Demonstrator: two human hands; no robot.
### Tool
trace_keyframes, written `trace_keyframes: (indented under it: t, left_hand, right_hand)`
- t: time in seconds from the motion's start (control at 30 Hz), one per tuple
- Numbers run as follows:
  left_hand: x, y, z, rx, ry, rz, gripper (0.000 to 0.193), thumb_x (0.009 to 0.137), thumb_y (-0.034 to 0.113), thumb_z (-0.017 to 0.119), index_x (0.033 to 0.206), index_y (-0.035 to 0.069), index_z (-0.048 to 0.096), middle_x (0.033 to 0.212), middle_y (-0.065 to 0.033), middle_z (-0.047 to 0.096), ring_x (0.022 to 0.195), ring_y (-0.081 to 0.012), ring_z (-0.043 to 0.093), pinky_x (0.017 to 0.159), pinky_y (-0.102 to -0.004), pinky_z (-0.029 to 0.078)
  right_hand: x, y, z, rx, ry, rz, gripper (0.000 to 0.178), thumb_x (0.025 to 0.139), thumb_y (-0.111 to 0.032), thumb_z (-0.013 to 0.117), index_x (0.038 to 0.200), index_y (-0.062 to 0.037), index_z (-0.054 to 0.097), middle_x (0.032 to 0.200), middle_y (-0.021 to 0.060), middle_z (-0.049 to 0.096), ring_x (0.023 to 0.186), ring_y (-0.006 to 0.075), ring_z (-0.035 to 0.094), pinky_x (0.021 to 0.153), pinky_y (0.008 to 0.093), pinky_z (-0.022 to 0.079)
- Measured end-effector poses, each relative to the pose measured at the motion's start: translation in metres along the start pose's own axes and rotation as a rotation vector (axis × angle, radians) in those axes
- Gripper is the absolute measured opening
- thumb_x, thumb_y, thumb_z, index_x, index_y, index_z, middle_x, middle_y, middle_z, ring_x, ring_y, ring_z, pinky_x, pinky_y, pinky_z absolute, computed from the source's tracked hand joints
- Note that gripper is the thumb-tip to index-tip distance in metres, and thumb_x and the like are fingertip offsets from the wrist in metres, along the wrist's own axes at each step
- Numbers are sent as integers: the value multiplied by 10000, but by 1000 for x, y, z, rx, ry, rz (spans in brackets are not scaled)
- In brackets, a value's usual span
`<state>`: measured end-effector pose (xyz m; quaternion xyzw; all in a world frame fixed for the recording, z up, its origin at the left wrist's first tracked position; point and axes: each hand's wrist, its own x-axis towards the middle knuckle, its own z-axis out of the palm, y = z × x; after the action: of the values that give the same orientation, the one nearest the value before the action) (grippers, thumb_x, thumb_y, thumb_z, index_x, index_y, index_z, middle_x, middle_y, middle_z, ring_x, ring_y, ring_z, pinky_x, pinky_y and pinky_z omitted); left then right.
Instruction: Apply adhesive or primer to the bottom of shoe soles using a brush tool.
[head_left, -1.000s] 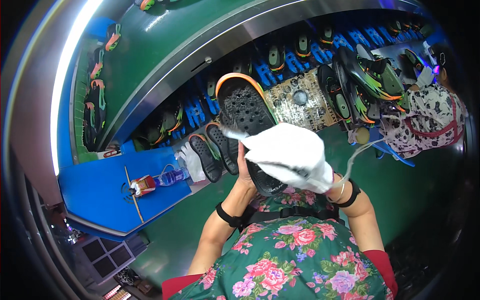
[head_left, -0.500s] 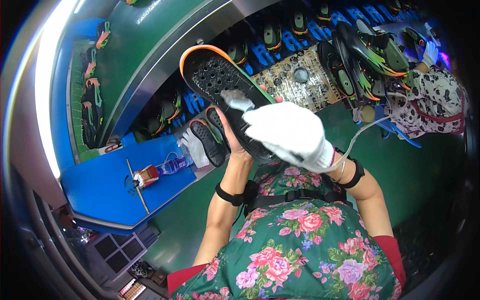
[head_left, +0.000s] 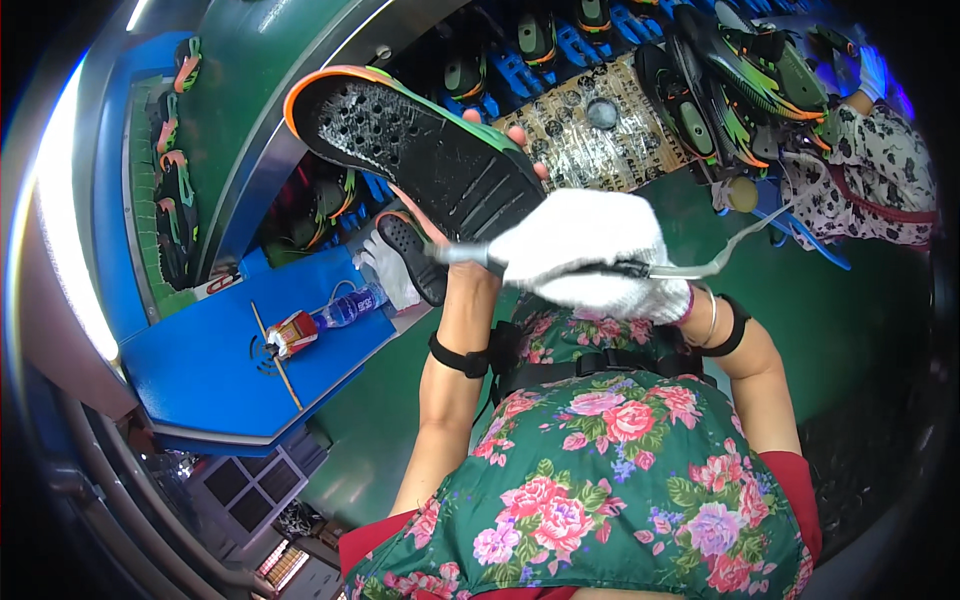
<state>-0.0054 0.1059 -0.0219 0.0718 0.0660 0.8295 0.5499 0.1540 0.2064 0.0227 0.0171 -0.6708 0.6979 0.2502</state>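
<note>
My left hand (head_left: 452, 262) is under a black shoe sole (head_left: 420, 150) with an orange and green rim, gripping it from below and holding it tilted up in front of me. Its fingertips show past the sole's far edge. My right hand (head_left: 590, 255) wears a white knit glove and is closed on a slim metal-tipped tool (head_left: 462, 254), whose tip rests at the near end of the sole. A thin cable (head_left: 735, 250) trails from the tool to the right.
A blue table (head_left: 210, 370) at left holds a plastic bottle (head_left: 345, 308), a small red can (head_left: 290, 333) and a thin stick. More soles lie beside it (head_left: 410, 255), on the belt (head_left: 180, 200) and in a pile (head_left: 740, 80). Another person's patterned sleeve (head_left: 880, 170) is at the upper right.
The sole has been lifted higher and farther to the left, closer to the camera. My gloved right hand has slid toward its near end with the tool.
</note>
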Motion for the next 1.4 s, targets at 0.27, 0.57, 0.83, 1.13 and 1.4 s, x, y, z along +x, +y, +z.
trace_keyframes:
  t: [0.27,0.57,0.83,1.13,1.4]
  left_hand:
    - [3,2,9,-41,-26,141,1072,823,857,531,1540,76,371,1400,-236,561,1316,-413,536,987,-622,516]
    - [-1,16,0,19,-51,29,1096,826,861,516,1564,72,332,1541,-212,411,1326,-436,489,1025,-621,499]
    - [-4,35,-5,246,-18,-90,1137,826,823,571,1585,33,268,1558,-255,369,1304,-491,503,1005,-596,538]
    - [-8,53,-1,303,48,-323,1064,869,717,570,1600,19,232,1548,-319,344,1282,-508,537,1053,-550,514]
    - [-21,77,-10,185,178,-397,570,956,330,610,1398,-28,570,1297,-222,672,1120,-314,704,1009,-452,559]
  right_hand:
    - [10,0,-7,-13,-150,-247,214,824,-88,776,1036,-118,782,1035,74,765,912,256,733,780,366,592]
    - [7,3,-11,-193,-195,-239,247,815,-58,754,1055,-110,783,1068,79,766,925,269,728,785,358,580]
    - [5,3,-7,-185,-348,-162,207,819,-81,747,1017,-116,796,1018,60,768,894,209,733,805,332,580]
    - [8,11,-6,-357,-331,-384,384,770,-62,775,1140,-149,722,1114,52,754,918,265,717,770,363,588]
    - [17,13,-15,-329,-275,-348,286,790,-80,791,1075,-106,773,1087,80,759,891,256,728,761,347,586]
